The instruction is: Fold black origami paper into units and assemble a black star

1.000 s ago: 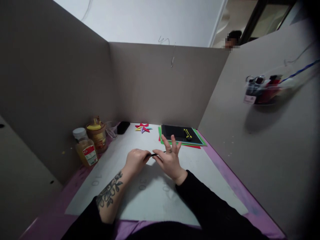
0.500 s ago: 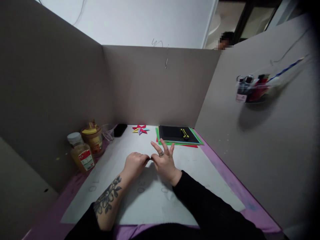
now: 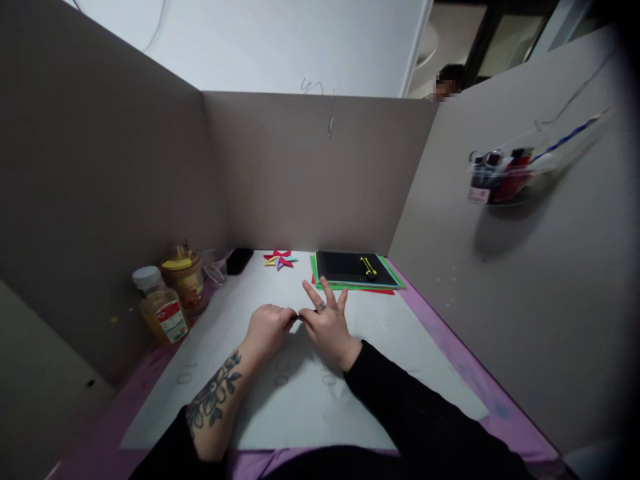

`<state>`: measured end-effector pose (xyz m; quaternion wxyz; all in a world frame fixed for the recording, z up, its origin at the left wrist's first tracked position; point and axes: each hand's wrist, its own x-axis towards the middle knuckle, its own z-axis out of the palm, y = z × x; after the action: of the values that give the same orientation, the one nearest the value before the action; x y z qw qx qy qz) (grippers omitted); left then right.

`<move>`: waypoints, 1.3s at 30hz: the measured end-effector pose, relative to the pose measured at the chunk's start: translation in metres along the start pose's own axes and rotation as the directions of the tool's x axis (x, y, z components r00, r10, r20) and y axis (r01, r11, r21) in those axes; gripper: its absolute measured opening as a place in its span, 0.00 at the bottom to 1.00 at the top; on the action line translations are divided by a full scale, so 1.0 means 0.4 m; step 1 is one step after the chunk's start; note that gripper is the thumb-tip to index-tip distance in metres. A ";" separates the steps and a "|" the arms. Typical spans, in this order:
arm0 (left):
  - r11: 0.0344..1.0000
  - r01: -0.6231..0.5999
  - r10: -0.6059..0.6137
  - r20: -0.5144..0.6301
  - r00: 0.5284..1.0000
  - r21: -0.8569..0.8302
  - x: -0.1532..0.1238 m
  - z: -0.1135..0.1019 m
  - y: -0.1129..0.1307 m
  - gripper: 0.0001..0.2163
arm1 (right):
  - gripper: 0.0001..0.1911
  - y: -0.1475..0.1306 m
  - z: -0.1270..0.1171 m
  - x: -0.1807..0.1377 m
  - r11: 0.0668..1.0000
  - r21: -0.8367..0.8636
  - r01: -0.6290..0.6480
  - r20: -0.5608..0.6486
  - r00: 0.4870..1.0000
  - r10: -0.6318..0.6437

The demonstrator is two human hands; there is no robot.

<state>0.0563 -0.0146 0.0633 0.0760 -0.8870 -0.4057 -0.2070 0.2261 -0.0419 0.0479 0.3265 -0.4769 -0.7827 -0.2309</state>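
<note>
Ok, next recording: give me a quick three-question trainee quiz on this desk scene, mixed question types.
1. True or false: the paper star lies to the left of the stack of coloured sheets.
2. Multiple choice: where do the left hand and the right hand meet? A) over the white mat B) over the jars C) against the right-hand wall
3. Fill in: the jar with the white lid stands on the ____ side of the desk.

Key
1. True.
2. A. The fingertips come together above the mat; whatever they pinch is too small to tell.
3. Left, beside the yellow-lidded jar.
</note>
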 end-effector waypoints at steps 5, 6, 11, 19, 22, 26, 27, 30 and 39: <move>1.000 -0.014 0.013 -0.037 0.999 -0.017 -0.003 0.000 -0.001 0.07 | 0.08 -0.002 -0.008 -0.004 0.996 0.089 -0.014 -0.074 0.997 0.020; 1.000 -0.016 0.015 -0.038 0.999 -0.017 -0.003 0.001 -0.002 0.07 | 0.08 -0.003 -0.010 -0.005 0.994 0.112 -0.016 -0.085 0.996 0.025; 1.000 -0.031 0.031 -0.004 1.000 -0.002 0.000 0.007 -0.003 0.08 | 0.08 -0.015 -0.021 -0.002 0.979 0.201 0.017 -0.141 0.990 0.012; 0.991 0.033 -0.039 -0.048 0.998 -0.129 -0.002 0.007 -0.017 0.07 | 0.10 -0.027 -0.061 0.002 0.937 0.347 0.037 -0.245 0.968 0.053; 0.849 0.247 -0.334 -0.112 0.936 -0.468 0.002 0.009 -0.039 0.08 | 0.09 -0.016 -0.059 0.001 0.892 0.451 0.026 -0.283 0.952 0.115; 0.244 0.351 -0.643 0.120 0.756 -0.904 0.017 0.013 -0.065 0.15 | 0.06 0.009 0.001 -0.002 0.720 0.669 -0.185 -0.177 0.901 0.396; 0.120 0.337 -0.641 0.187 0.745 -0.934 0.020 0.014 -0.066 0.16 | 0.07 0.015 0.020 -0.001 0.627 0.729 -0.276 -0.098 0.864 0.494; -0.080 0.321 -0.578 0.306 0.756 -0.944 0.024 0.020 -0.054 0.17 | 0.18 0.022 0.060 0.004 0.204 0.855 -0.477 0.278 0.754 0.596; -0.105 0.355 -0.495 0.358 0.792 -0.929 0.018 0.036 0.004 0.14 | 0.12 -0.013 0.063 -0.005 -0.227 0.753 -0.618 0.628 0.572 0.528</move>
<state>0.0661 -0.0064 0.0532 -0.5898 -0.5028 -0.4101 -0.4808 0.2146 -0.0285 0.0291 0.5834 -0.4587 -0.4236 0.5195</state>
